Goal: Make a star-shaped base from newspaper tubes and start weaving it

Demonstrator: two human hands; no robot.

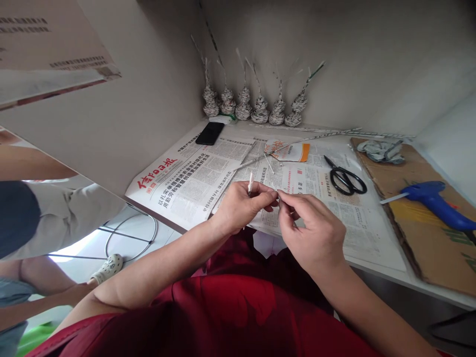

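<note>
The left hand point(241, 203) and right hand point(312, 228) meet fingertip to fingertip over the newspaper point(193, 183) on the worktop point(409, 277), both pinched on a thin rolled paper stick point(250, 182) that pokes up from the left fist. Black scissors point(345, 178) lie just beyond the right hand, a blue glue gun point(435, 198) farther right.

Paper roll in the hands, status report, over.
Left hand and right hand both pinching a thin rolled paper stick above the newspaper. Scissors and blue glue gun lie apart to the right. Nothing blocking.
</note>
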